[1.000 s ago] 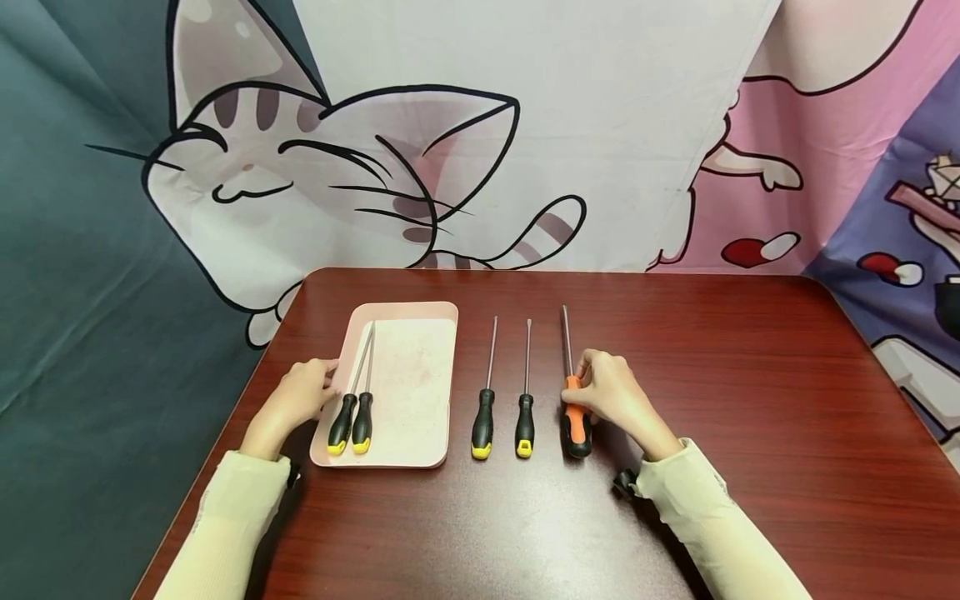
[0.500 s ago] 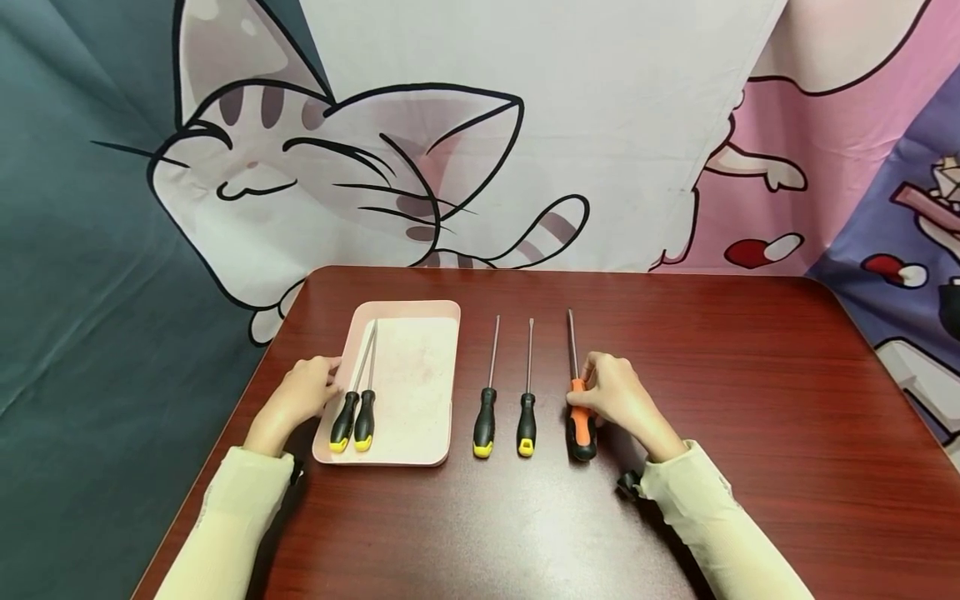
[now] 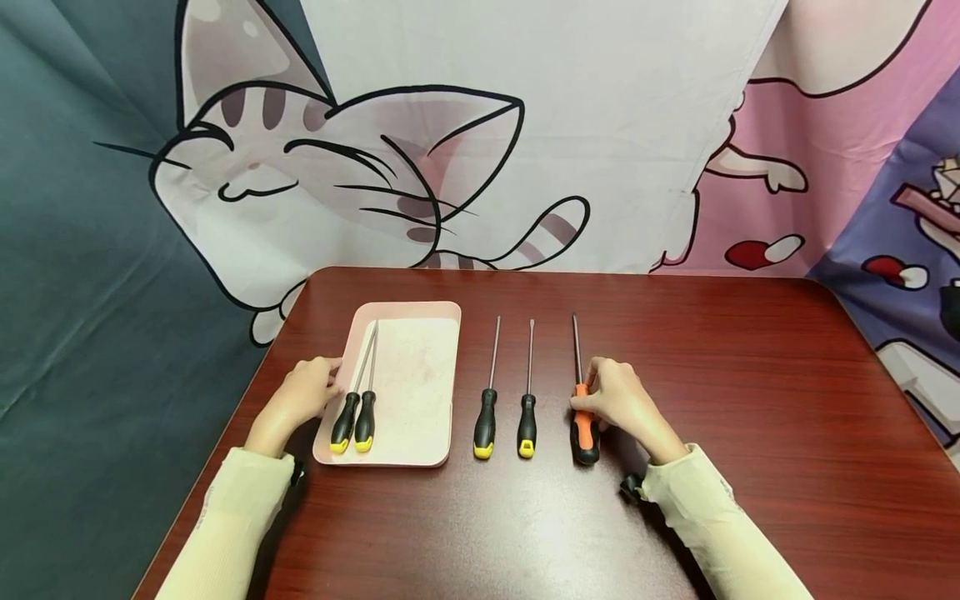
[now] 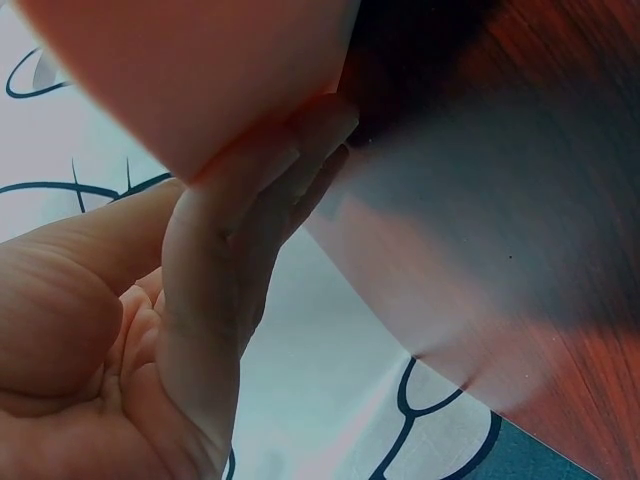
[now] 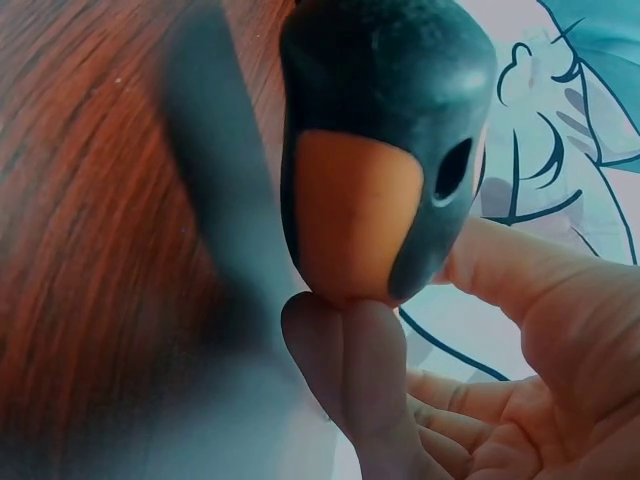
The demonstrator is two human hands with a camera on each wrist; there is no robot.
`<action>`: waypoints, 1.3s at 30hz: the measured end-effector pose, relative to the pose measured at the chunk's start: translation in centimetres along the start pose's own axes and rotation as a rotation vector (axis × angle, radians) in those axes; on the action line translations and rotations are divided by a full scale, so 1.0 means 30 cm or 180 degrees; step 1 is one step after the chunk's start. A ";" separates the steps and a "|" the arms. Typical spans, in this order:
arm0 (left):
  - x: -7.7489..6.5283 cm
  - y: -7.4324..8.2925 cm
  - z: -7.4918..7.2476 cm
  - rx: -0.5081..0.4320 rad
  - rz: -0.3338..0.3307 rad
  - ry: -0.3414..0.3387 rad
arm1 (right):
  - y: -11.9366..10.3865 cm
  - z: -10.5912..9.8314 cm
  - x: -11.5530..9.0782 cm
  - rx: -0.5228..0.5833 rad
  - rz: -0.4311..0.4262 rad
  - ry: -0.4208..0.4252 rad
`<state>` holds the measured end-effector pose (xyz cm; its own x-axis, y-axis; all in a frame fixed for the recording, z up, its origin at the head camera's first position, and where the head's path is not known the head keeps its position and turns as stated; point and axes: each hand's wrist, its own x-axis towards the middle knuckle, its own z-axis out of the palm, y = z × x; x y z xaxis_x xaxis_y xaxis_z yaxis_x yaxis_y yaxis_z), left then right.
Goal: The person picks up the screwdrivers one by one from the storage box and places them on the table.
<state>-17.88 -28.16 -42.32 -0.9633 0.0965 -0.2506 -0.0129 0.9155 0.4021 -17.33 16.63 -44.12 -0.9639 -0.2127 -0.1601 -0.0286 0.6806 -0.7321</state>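
My left hand holds the left rim of a pale pink tray; in the left wrist view its fingers lie against the underside of the tray. Inside the tray, along its left side, lie two screwdrivers with black handles and yellow ends, their shafts meeting at the tips. My right hand pinches the orange and black handle of a larger screwdriver, thumb on one side and fingers on the other. Up close, the handle's butt fills the right wrist view.
Between the tray and my right hand, two more black-and-yellow screwdrivers, one nearer the tray and another, lie side by side on the brown wooden table. Behind the table hangs a printed cloth with a cartoon cat.
The orange and black screwdriver has shifted slightly to the right and towards me, held in my right hand. My left hand and the tray have stayed in place.
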 end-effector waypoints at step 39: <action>-0.001 -0.010 0.005 -0.0134 -0.0003 -0.0036 | -0.009 0.012 -0.006 -0.0281 -0.0048 -0.0046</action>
<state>-17.81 -28.39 -42.55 -0.9602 0.1004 -0.2607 -0.0251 0.8984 0.4385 -17.05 16.23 -44.15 -0.9593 -0.2332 -0.1594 -0.0670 0.7361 -0.6735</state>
